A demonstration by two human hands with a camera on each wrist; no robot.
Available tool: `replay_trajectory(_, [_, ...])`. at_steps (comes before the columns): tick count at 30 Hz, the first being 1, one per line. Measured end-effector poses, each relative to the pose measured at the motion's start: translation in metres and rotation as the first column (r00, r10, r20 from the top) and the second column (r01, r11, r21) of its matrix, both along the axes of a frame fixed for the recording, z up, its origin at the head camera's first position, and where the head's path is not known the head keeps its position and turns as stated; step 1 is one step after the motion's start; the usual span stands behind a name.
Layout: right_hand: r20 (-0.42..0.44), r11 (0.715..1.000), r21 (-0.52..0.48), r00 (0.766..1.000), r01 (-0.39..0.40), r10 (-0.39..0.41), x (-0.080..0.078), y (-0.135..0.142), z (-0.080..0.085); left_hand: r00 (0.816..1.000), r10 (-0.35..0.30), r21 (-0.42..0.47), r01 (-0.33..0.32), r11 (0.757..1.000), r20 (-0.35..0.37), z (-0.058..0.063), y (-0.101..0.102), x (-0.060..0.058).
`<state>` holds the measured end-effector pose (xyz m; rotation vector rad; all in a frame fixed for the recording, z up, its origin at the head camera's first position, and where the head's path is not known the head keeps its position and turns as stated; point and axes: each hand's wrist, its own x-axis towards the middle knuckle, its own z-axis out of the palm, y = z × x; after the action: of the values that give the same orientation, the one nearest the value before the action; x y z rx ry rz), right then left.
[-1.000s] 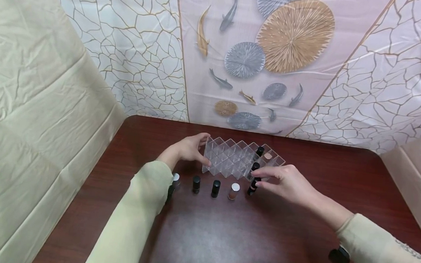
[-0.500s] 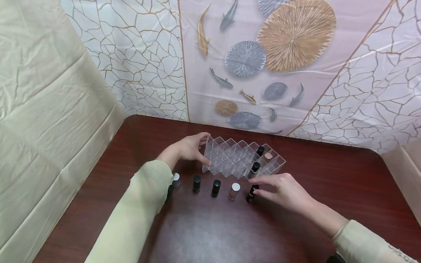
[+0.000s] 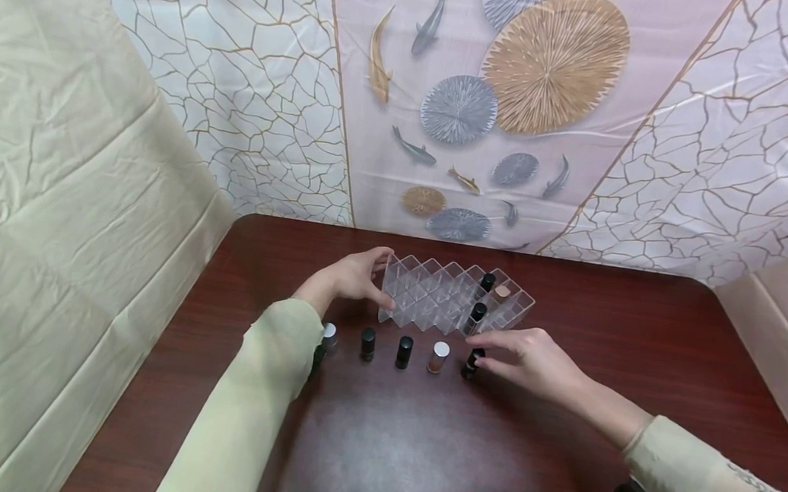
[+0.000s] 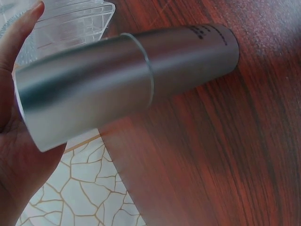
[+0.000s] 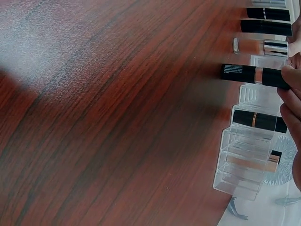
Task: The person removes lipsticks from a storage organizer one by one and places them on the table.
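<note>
My left hand (image 3: 357,276) grips the left end of a clear acrylic lipstick organizer (image 3: 425,294) with diamond-shaped compartments. A black lipstick (image 3: 472,364) with a rose-gold band is upright just in front of the organizer, its cap between the thumb and fingers of my right hand (image 3: 530,358). In the right wrist view the thumb lies on the cap of that lipstick (image 5: 240,73). Two black tubes (image 3: 478,313) and a peach-toned one (image 3: 502,292) stand in the organizer's right part. A silver tube (image 4: 127,84) fills much of the left wrist view, in front of my left palm.
A row stands left of the held lipstick: a silver-capped tube with a peach-brown body (image 3: 437,357), two black tubes (image 3: 403,352) and the silver tube near my left sleeve. The dark red wooden table (image 3: 394,444) meets a patterned cloth (image 3: 462,152) behind.
My right hand has moved slightly toward me and down with the black lipstick, away from the organizer; over the last half second it barely moved. My left hand has stayed put.
</note>
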<state>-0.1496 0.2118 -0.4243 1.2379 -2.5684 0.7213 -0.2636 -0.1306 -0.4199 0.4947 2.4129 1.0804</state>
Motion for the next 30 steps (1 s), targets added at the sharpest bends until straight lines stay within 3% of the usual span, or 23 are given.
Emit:
replay_trajectory(16, [0.005,0.999,0.017,0.999,0.038,-0.038,0.003,0.0,0.009,1.0,0.008,0.008,-0.008,1.0,0.007,-0.002,0.0,-0.001])
replay_trajectory(21, [-0.015,0.999,-0.01,0.999,0.047,-0.047,-0.006,0.001,0.02,1.0,0.007,0.002,-0.007,1.0,0.001,-0.002,0.001,-0.001])
replay_trajectory(27, [0.076,0.996,-0.056,0.995,0.073,-0.069,-0.023,0.004,0.037,1.0,0.0,-0.006,0.0,1.0,-0.006,-0.002,0.0,-0.001])
replay_trajectory(30, [0.057,0.996,-0.055,0.996,0.07,-0.067,-0.032,0.005,0.043,1.0,-0.001,-0.006,0.001,1.0,-0.006,-0.002,0.0,-0.001])
